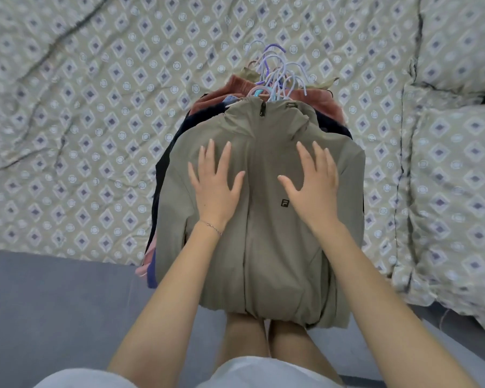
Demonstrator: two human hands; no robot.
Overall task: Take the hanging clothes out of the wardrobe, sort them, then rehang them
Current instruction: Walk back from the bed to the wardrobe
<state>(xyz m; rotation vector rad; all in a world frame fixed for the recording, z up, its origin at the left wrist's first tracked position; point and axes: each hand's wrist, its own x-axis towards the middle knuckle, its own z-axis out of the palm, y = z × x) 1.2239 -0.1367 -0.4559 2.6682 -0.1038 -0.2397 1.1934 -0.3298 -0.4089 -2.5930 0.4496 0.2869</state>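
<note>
A stack of clothes on hangers lies on the bed. On top is a khaki zip jacket with a small black logo on the chest. Beneath it show a dark navy garment, a rust-red one and pink and purple edges at the lower left. Several lilac and pale blue hanger hooks bunch above the collar. My left hand lies flat on the jacket's left chest, fingers spread. My right hand lies flat on the right chest, fingers spread too. Neither hand grips anything.
A patterned beige quilt with diamond motifs covers the bed. Two matching pillows sit at the right. A grey-blue sheet edge runs along the near side, where my legs stand against the bed.
</note>
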